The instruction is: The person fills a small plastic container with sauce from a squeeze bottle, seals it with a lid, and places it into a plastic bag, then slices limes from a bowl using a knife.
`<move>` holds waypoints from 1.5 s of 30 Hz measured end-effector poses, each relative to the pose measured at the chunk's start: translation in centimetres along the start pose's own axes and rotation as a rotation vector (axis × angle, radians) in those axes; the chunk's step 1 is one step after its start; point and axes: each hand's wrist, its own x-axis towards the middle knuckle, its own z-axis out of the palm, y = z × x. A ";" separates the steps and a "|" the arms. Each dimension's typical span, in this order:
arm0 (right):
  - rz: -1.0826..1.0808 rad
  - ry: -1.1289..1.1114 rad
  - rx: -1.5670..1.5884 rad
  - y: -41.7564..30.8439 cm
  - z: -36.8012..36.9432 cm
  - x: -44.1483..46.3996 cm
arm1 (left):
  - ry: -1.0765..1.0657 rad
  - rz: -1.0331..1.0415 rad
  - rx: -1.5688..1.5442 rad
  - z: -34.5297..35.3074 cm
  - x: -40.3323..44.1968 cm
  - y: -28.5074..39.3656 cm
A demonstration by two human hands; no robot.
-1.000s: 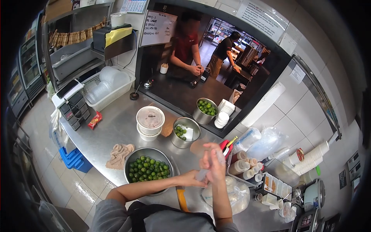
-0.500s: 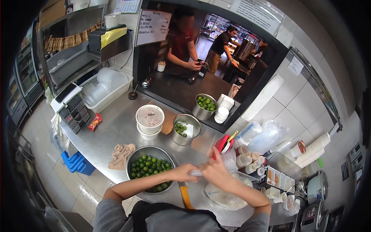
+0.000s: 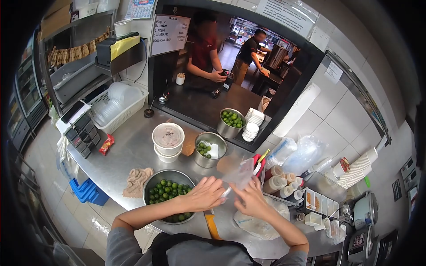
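Note:
A clear plastic bag (image 3: 241,174) is stretched between my hands above the steel table. My left hand (image 3: 206,194) is closed on its bunched white edge, near the rim of a steel bowl (image 3: 147,180) of small green limes (image 3: 167,189). Fingers of my right hand (image 3: 251,198) are closed on the bag's other side. Below my hands, a knife with a yellow handle (image 3: 212,226) lies beside the bowl, its blade partly hidden by my left hand. Another plastic bag (image 3: 257,224) rests on the table under my right forearm.
Behind the bowl stand stacked white tubs (image 3: 168,141) and a steel pot (image 3: 211,162) holding limes. A second lime pot (image 3: 231,128) sits on the pass-through ledge. A cloth (image 3: 138,181) lies left; squeeze bottles (image 3: 276,184) stand right. Two people (image 3: 205,57) are beyond the opening.
The plastic bag has spread upward from a bunched strip between my hands. My left hand has turned, its knuckles now raised; my right index finger has swung down. The view has shifted slightly.

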 end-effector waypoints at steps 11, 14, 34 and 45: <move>-0.179 -0.043 -0.276 -1.5 -0.3 0.3 | -0.088 -0.147 -0.321 -2.9 -0.4 -2.0; 0.517 -0.589 0.820 -2.7 -0.3 0.5 | 0.018 -0.205 -0.527 -1.9 -0.5 -2.2; 0.141 -0.170 0.535 -1.5 -1.0 0.3 | 0.013 -0.102 -1.406 2.7 -3.6 1.4; 0.599 0.234 2.008 -2.6 5.5 -0.8 | 0.473 -0.411 -0.560 1.7 -3.6 0.6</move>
